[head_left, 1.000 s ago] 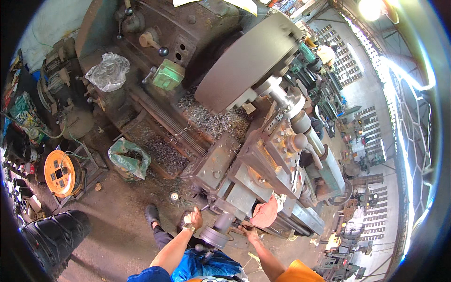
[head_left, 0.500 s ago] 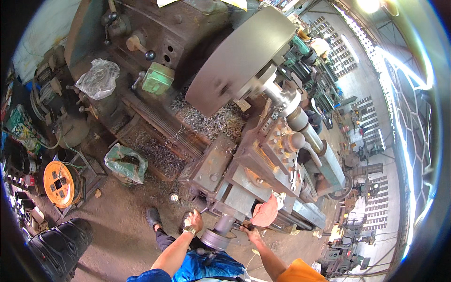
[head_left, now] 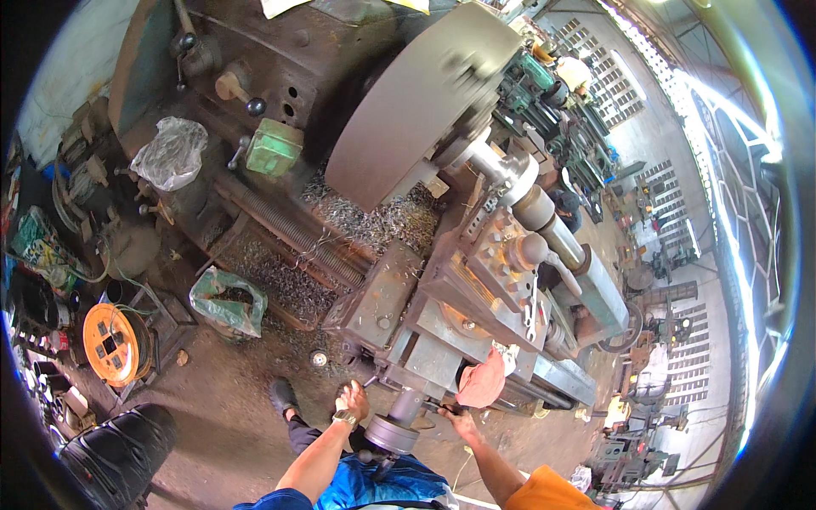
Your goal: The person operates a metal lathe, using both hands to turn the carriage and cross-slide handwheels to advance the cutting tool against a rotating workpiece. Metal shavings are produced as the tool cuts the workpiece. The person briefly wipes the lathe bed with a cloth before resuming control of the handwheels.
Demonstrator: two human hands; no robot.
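On a large lathe, my left hand [head_left: 351, 401], wearing a wristwatch, closes round a small lever [head_left: 371, 380] at the front of the carriage [head_left: 374, 297]. My right hand [head_left: 461, 421] is wrapped round a dark handle [head_left: 433, 410] beside the round graduated dial [head_left: 391, 434]. A pinkish-red cloth [head_left: 482, 380] lies on the slide just above that hand. Farther up, the big chuck [head_left: 416, 102] is blurred by motion. A shiny round workpiece [head_left: 507, 176] sticks out of it toward the tool post [head_left: 529, 252]. A wrench [head_left: 531, 314] rests on the slide.
Metal chips [head_left: 374, 212] heap beneath the chuck. A green plastic bag [head_left: 228, 302] and an orange reel [head_left: 111, 344] stand at left, a black bag [head_left: 119, 450] at lower left. A green box [head_left: 274, 147] sits on the lathe. Another person [head_left: 565, 211] is beyond the machine.
The chuck's face has turned, with its details in a different place. The view has shifted slightly. Both hands keep nearly the same places on their handles.
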